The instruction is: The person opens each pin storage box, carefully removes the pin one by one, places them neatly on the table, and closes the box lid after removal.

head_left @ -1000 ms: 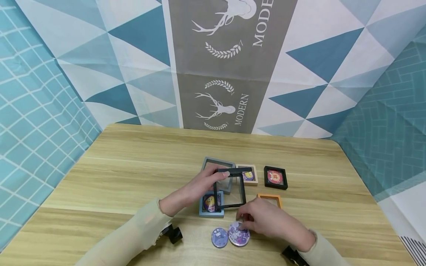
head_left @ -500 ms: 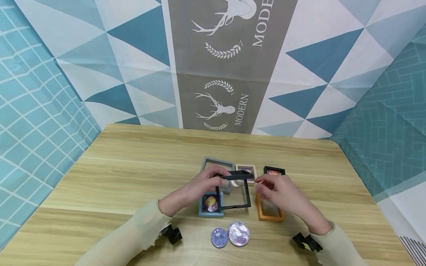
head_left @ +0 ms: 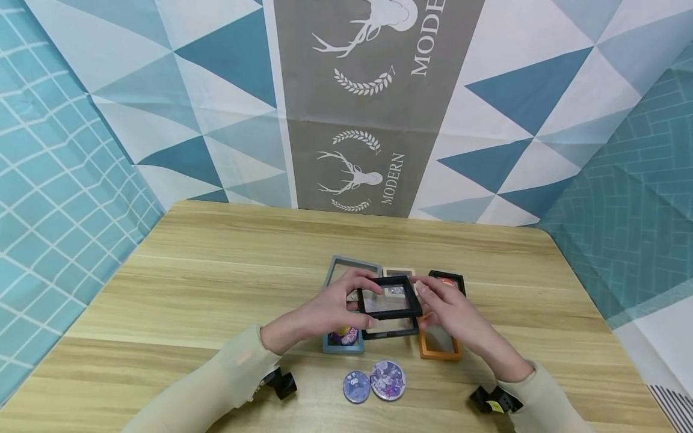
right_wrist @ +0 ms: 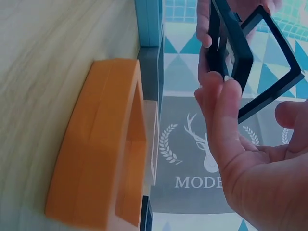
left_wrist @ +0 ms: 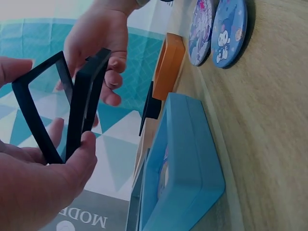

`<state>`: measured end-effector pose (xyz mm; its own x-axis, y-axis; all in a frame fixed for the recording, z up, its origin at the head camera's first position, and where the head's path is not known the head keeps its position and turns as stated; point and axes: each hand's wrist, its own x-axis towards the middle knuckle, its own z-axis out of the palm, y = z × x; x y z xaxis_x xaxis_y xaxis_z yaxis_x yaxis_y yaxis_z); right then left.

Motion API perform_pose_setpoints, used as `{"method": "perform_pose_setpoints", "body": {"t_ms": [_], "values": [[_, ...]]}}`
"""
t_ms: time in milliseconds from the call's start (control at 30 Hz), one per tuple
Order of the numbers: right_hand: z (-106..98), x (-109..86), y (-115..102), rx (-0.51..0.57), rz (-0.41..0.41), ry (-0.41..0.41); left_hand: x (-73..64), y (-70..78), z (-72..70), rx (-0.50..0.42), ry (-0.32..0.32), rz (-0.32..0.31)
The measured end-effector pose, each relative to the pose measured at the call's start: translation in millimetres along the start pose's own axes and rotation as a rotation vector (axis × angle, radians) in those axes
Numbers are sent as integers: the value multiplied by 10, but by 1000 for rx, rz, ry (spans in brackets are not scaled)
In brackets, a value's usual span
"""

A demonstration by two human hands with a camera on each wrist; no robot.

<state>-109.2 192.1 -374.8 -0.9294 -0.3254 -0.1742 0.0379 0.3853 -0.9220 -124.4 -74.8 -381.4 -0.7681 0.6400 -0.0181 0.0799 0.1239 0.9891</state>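
Above the table, my left hand grips the left side of a black display frame with clear film windows. Its two halves stand apart at an angle, joined along one edge. On the opposite side, my right hand pinches the frame's edge; in the right wrist view its fingertips meet the thicker half. Nothing shows between the two films. Two round badges, a larger purple one and a smaller blue one, lie side by side on the table in front of my hands.
A light blue frame with a badge lies below my left hand. An orange frame lies under my right hand. Behind are a grey frame, a cream frame and a black frame with a red badge. Patterned cloth surrounds the wooden table.
My right hand has left the purple badge and moved up to the black frame's right side. The frame's upper half has swung down toward me, narrowing the gap between the halves.
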Motion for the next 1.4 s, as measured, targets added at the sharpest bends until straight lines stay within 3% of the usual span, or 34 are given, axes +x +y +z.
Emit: {"method": "perform_pose_setpoints", "body": {"t_ms": [267, 433, 533, 767, 1400], "values": [[-11, 5, -18, 42, -7, -36, 10, -27, 8, 128, -37, 57], [-25, 14, -20, 67, -33, -56, 18, -48, -10, 133, -72, 56], [-33, 17, -19, 59, -50, -52, 25, -59, -25, 53, -74, 19], [-32, 26, -9, 35, -34, -16, 54, -68, -34, -11, 91, -170], [-20, 46, 13, -11, -34, -16, 79, -100, -35, -2, 85, -168]]}}
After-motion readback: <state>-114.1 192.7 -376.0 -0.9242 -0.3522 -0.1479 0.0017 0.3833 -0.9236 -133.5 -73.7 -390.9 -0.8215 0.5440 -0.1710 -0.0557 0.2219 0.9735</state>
